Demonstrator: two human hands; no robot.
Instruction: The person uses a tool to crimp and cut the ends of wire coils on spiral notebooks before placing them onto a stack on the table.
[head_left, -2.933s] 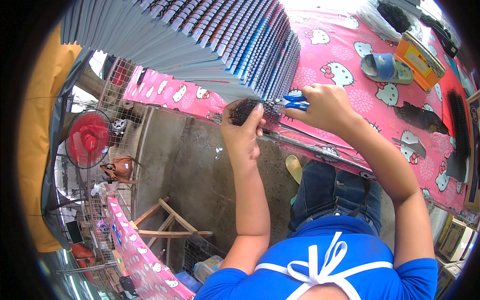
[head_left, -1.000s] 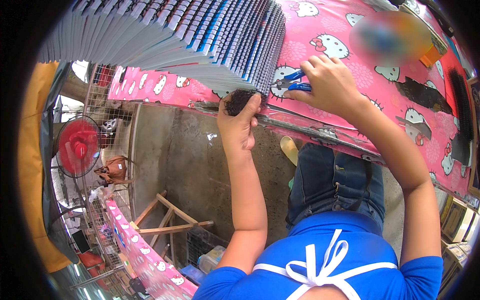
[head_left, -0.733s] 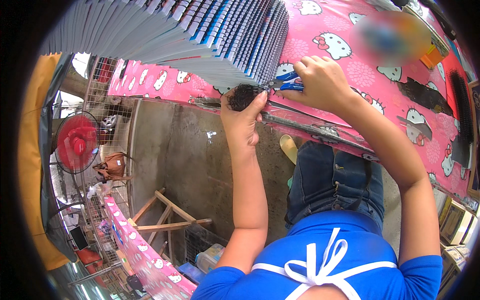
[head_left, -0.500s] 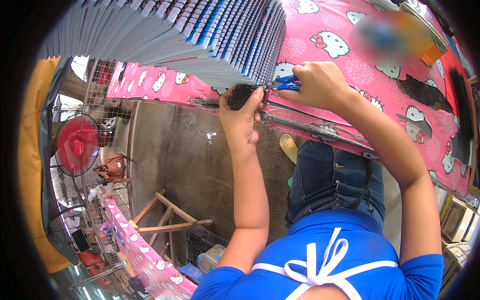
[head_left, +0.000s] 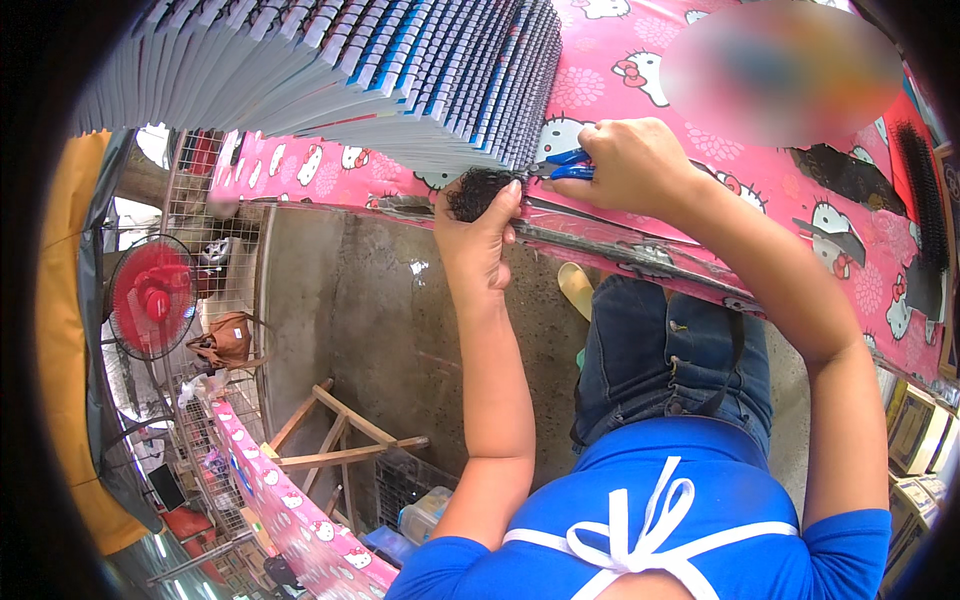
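My left hand [head_left: 478, 240] is closed around a bundle of thin, curly black coils [head_left: 478, 194] at the table's near edge. Its thumb lies along the right side of the bundle. My right hand [head_left: 632, 165] grips blue-handled pliers [head_left: 570, 172], whose metal jaws point left, close to the left thumb tip. Whether the jaws are biting a coil is too small to tell. Just beyond both hands stands a long row of spiral-bound notebooks [head_left: 400, 100], their bound edges facing up and right.
A pink patterned cloth [head_left: 690, 225] with torn patches covers the table. A black bristly strip [head_left: 918, 195] lies at the far right. A blurred patch hides things at the upper right. Left are a red fan [head_left: 152, 298], a brown bag [head_left: 230, 340] and a wooden frame [head_left: 345, 440].
The view has shifted slightly, and the notebooks appear a little farther left. Both hands keep nearly the same pose, still holding the black coils and the pliers.
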